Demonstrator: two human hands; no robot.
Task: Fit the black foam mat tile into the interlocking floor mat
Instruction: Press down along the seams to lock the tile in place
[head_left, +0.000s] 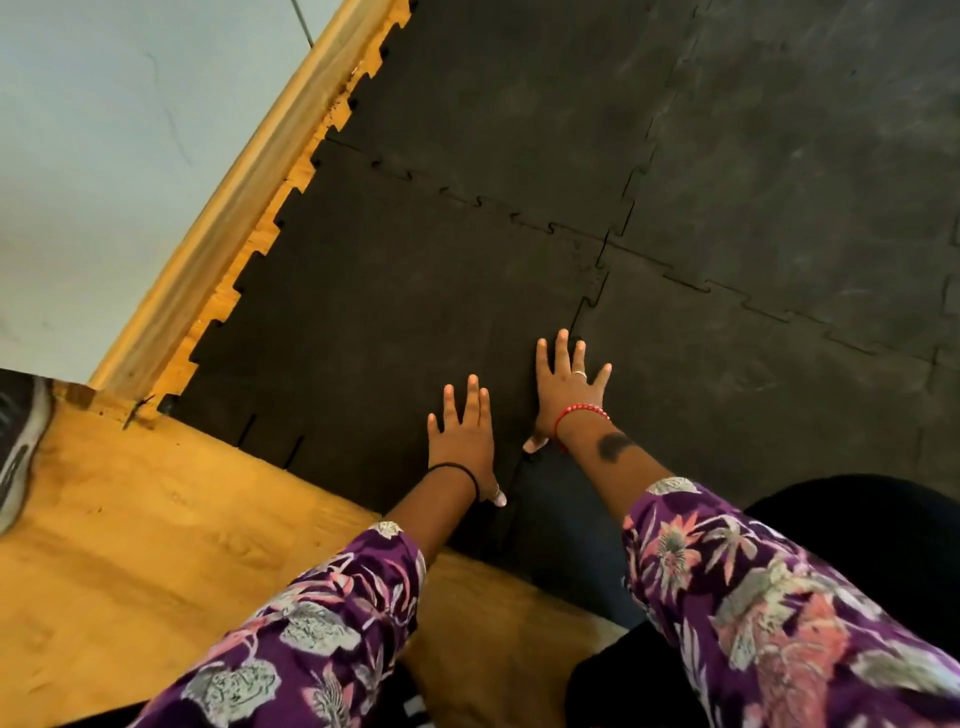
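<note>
The black foam mat tile (395, 312) lies flat on the floor at the near left corner of the interlocking floor mat (779, 182). Its toothed right edge meets the neighbouring tile along a seam that runs down under my right hand. My left hand (462, 441) rests palm down on the tile, fingers spread, holding nothing. My right hand (569, 389) presses flat across that seam, fingers apart, with a red bead bracelet at the wrist.
A wooden skirting board (244, 192) and pale wall (104, 130) run along the left of the mat. Bare wooden floor (156, 545) lies near left. A shoe (18, 447) sits at the far left edge. My dark-clad knee (857, 525) is at the lower right.
</note>
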